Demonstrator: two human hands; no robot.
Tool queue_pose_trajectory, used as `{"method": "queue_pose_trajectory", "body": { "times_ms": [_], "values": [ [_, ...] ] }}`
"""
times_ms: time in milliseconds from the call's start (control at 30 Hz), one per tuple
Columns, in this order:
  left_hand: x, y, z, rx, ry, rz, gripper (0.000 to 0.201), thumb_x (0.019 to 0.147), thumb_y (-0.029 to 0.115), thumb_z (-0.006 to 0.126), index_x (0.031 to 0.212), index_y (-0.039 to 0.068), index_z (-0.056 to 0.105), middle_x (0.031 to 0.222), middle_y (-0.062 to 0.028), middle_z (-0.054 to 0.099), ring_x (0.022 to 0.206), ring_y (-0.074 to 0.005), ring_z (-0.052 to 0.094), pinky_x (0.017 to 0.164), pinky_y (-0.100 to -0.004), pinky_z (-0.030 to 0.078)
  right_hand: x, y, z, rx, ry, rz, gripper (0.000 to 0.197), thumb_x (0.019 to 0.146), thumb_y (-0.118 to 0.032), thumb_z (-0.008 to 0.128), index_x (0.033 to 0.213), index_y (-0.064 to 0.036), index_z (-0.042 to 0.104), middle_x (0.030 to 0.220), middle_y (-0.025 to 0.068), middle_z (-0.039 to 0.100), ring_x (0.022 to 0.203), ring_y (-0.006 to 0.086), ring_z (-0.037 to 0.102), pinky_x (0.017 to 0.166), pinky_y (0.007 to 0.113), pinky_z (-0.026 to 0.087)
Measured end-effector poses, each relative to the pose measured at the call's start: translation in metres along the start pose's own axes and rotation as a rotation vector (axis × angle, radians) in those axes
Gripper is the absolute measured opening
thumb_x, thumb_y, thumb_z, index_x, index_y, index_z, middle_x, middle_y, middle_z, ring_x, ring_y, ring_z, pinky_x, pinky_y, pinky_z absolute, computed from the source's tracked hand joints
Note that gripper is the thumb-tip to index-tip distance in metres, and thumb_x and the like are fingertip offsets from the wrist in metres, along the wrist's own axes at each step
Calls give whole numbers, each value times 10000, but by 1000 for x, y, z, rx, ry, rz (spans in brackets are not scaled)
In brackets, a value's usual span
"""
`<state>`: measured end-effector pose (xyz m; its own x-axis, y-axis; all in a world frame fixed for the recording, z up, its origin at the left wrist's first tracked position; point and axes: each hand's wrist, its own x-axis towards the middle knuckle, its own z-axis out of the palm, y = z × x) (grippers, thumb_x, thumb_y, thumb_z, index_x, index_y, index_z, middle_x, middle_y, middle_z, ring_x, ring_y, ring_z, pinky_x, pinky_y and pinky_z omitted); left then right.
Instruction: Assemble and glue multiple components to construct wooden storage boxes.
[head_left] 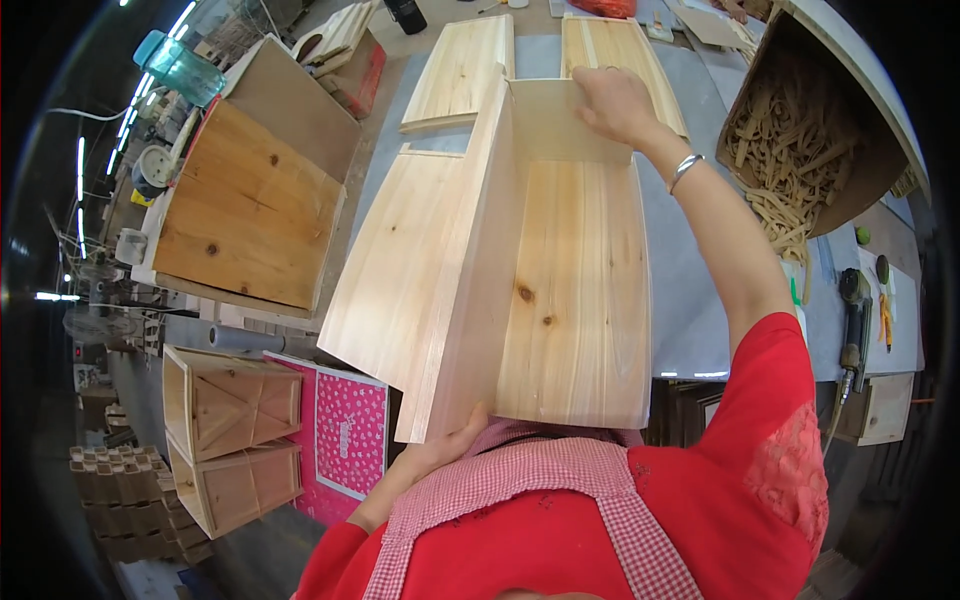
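Note:
In front of me on the table stands a partly joined wooden box: a knotty bottom board (575,290), a long upright side board (487,260) on its left, and a pale end panel (550,115) at the far end. My right hand (615,105) has its fingers curled over the top right of that end panel. At the near end, my left hand (455,442) grips the lower edge of the upright side board; most of its fingers are hidden behind the wood. A loose pine panel (400,245) lies flat just left of the box.
Two more pine panels (465,70) lie at the table's far side. An open carton (880,110) of tan strips sits at the right, near a power tool (853,310) with a hose. A large wooden box (250,220) and a teal bottle (180,68) stand left.

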<state>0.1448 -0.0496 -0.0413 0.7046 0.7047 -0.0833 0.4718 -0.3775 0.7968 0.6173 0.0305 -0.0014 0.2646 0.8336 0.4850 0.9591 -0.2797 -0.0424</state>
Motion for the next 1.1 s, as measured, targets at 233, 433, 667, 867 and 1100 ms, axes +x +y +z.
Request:
{"method": "queue_pose_trajectory", "body": {
  "times_ms": [233, 433, 667, 867, 1100],
  "values": [
    [6, -5, 3, 78, 24, 206, 285, 848, 197, 711, 1049, 3, 655, 935, -177, 674, 833, -340, 668, 729, -431, 542, 1, 2, -4, 6, -19, -18, 239, 750, -166, 716, 928, -59, 596, 858, 168, 682, 880, 345, 661, 812, 455, 500],
    [13, -21, 8, 71, 26, 231, 339, 849, 194, 685, 1118, -6, 633, 1012, -200, 672, 925, -352, 653, 817, -411, 527, 2, -1, -8, -41, -156, 85, 325, 760, -194, 723, 1021, -37, 610, 945, 184, 694, 952, 342, 668, 884, 429, 505],
    [-3, -4, -4, -75, -92, 230, 386, 816, 104, 691, 1163, -37, 598, 1117, -188, 637, 1065, -287, 619, 928, -379, 484, -55, 35, -116, 576, 907, 548, 572, 815, -346, 796, 1176, 34, 567, 1096, 147, 654, 987, 238, 653, 869, 390, 516],
    [16, -47, -53, -172, -127, -72, 735, 843, -57, 469, 1533, 30, 229, 1380, -153, 512, 1252, -215, 528, 1026, -336, 448, -66, 112, -200, 1223, 1296, 735, 479, 859, -386, 746, 1101, 20, 669, 1014, 110, 669, 808, 196, 657, 558, 302, 576],
    [126, 34, -93, -495, -50, 69, 643, 961, 248, 589, 1526, 123, 309, 1430, -111, 483, 1216, -229, 562, 949, -384, 497, -61, 118, -225, 1236, 1458, 572, 445, 807, -39, 674, 1183, 143, 520, 1179, 195, 613, 913, 246, 672, 667, 343, 604]
  ]
}}
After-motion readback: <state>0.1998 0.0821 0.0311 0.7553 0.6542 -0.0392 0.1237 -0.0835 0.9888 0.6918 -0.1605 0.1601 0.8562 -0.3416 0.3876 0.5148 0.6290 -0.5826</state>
